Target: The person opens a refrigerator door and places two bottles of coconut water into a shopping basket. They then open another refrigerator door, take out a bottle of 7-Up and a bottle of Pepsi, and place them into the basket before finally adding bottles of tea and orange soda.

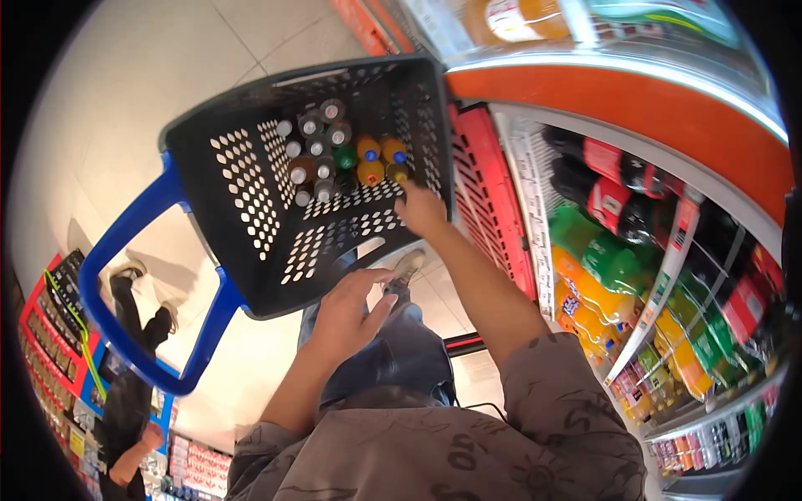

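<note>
A black perforated shopping basket [184, 129] with a blue handle [125, 225] stands before me. Grouped in its bottom are several bottles with silver-grey caps [316, 148], a green bottle [344, 156] and several orange drink bottles [368, 149] with blue, orange or yellow caps. My right hand [423, 210] reaches over the basket's near right side. Its fingers are closed at the top of a yellow-capped drink bottle [398, 174], which they partly cover. My left hand [349, 313] hovers outside the near rim, holding nothing, with thumb and fingers apart.
To the right stands a drinks cooler [618, 100] with cola bottles [606, 204], green bottles [593, 246] and orange soda bottles [585, 292] on its shelves. A red slotted panel [489, 200] runs beside the basket. At the lower left another person [125, 392] stands near stocked shelves.
</note>
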Motion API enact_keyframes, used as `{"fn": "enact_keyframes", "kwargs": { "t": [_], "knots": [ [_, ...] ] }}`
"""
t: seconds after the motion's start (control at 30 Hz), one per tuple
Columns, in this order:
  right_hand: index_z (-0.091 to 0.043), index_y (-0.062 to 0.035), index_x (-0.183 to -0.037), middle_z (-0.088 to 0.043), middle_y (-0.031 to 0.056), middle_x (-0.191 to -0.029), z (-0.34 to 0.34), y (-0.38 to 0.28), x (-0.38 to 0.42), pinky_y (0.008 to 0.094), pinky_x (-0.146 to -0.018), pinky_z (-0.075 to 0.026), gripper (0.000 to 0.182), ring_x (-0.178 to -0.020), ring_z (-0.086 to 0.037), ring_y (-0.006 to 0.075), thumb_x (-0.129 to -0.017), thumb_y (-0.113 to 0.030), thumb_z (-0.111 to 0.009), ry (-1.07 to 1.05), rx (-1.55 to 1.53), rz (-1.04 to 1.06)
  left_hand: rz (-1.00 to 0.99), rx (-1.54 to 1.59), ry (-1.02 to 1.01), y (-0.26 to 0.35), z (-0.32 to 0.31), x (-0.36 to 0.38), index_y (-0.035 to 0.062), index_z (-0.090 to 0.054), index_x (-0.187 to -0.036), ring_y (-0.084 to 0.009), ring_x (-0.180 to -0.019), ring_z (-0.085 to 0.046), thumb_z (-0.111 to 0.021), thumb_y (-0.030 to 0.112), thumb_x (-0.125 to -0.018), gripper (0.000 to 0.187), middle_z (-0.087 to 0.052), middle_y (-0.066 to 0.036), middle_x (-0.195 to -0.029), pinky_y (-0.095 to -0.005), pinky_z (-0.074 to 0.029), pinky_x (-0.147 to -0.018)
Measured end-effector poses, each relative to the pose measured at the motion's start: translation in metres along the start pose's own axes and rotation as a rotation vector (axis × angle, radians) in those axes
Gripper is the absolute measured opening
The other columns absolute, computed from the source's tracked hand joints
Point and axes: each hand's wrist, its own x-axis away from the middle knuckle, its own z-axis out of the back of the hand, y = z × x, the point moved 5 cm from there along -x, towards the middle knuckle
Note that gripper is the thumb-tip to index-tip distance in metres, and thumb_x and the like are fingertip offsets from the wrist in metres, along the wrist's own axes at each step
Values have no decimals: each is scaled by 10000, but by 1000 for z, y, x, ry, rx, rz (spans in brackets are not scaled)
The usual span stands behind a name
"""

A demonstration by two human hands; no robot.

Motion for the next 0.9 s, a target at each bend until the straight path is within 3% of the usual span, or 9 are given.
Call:
{"fn": "enact_keyframes", "kwargs": {
  "t": [0.13,0.33,0.43,0.53,0.6,0.77,0.9],
  "knots": [
    [-612,-104,-1216,-697,166,-811,27,6,105,459,-716,-536,418,-783,-680,366,-850,-301,-659,71,-203,116,-68,-20,-35,44,-7,31,35,-607,-1152,-295,-987,-667,-656,135,-897,279,-678,-132,-1069,-373,-530,-856],
    [-633,-111,-1218,-642,109,-693,91,13,277,368,-632,-507,377,-641,-645,248,-875,-263,-669,171,-475,58,-222,-97,-149,111,-40,65,79,-607,-1152,-306,-968,-674,-640,226,-904,290,-691,-139,-1032,-386,-528,-810],
    [-635,-98,-1199,-662,108,-715,109,29,342,378,-632,-512,373,-663,-663,243,-873,-276,-667,248,-603,-31,-326,-169,-267,145,-63,82,83,-603,-1152,-300,-966,-676,-647,230,-897,297,-694,-138,-1024,-383,-529,-806],
    [-634,-103,-1209,-635,91,-692,113,48,392,326,-618,-495,347,-623,-626,185,-894,-246,-663,423,-648,-27,-436,-227,-363,168,-90,94,80,-602,-1149,-285,-963,-681,-656,227,-887,306,-695,-141,-1015,-381,-529,-804],
    [-629,-87,-1215,-653,77,-742,113,65,415,305,-614,-495,328,-636,-624,138,-919,-227,-641,421,-835,-72,-482,-240,-426,187,-106,102,82,-604,-1147,-279,-961,-683,-657,226,-886,303,-698,-142,-1006,-381,-530,-804],
    [-611,-47,-1230,-661,47,-781,137,75,480,239,-515,-466,321,-662,-620,88,-936,-176,-602,591,-1181,-43,-474,-203,-549,229,-136,119,34,-594,-1181,-268,-879,-701,-632,223,-926,320,-702,-172,-1008,-351,-547,-773],
    [-607,-64,-1240,-665,29,-810,134,102,498,234,-517,-456,323,-666,-615,84,-944,-188,-580,734,-1400,7,-528,-197,-625,238,-163,120,29,-607,-1148,-227,-878,-695,-635,218,-927,292,-703,-158,-991,-333,-544,-782]
  ]
}}
